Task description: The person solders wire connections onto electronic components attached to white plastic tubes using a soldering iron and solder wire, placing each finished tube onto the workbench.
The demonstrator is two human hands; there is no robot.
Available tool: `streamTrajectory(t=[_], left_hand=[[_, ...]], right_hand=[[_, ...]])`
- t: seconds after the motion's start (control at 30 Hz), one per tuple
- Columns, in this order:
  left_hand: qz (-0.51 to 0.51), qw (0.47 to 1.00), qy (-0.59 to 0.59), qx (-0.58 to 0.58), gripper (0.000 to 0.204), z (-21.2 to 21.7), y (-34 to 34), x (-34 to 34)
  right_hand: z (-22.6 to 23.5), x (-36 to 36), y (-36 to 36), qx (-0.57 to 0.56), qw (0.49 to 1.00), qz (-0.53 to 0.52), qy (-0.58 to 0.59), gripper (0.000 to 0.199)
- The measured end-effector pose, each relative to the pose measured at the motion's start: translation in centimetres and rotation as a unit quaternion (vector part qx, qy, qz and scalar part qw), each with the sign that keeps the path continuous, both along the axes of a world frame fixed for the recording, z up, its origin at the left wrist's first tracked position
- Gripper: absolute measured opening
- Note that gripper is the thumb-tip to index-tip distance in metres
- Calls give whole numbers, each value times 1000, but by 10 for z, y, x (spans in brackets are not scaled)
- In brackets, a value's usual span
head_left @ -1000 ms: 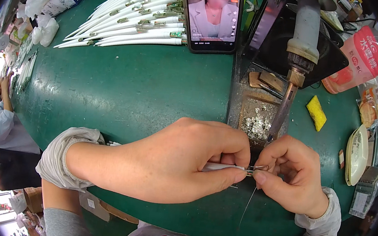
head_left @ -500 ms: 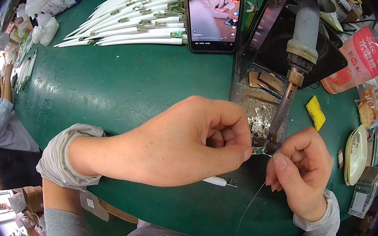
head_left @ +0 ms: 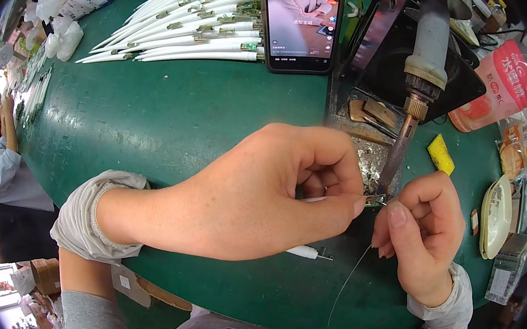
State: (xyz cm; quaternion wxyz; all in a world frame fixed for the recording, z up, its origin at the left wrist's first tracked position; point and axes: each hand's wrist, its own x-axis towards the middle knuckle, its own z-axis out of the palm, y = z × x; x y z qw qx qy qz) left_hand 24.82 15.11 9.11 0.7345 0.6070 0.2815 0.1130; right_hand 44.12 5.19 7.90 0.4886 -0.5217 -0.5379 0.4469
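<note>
My left hand [head_left: 260, 196] pinches a white pen-like stick, mostly hidden by the fingers. At its end a small green circuit board [head_left: 374, 201] pokes out past the thumb. Right at that board is the tip of a soldering iron [head_left: 396, 154], which hangs down in its stand. My right hand [head_left: 423, 233] is closed on a thin solder wire [head_left: 346, 277]; the wire's upper end meets the board, and its tail trails down toward the table edge. Another white stick [head_left: 303, 251] with a metal end lies on the table below my left hand.
Many similar white sticks [head_left: 199, 42] lie fanned on the green table [head_left: 154, 108]. A phone [head_left: 300, 27] stands behind my hands. To the right are a yellow sponge [head_left: 440, 154], a pink cup [head_left: 496, 86] and an oval dish [head_left: 495, 218]. Another person [head_left: 3, 166] sits at far left.
My left hand has moved a little right and up, bringing the board closer under the iron tip. The iron and phone sit slightly further right. My right hand has barely shifted.
</note>
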Motion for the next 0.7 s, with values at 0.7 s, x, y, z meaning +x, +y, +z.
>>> streamTrajectory(t=[0.7], left_hand=[[16,998,-41,-34,6,-5,3,0]], right_hand=[[-6,-2,3,24,1000,13,15,12]])
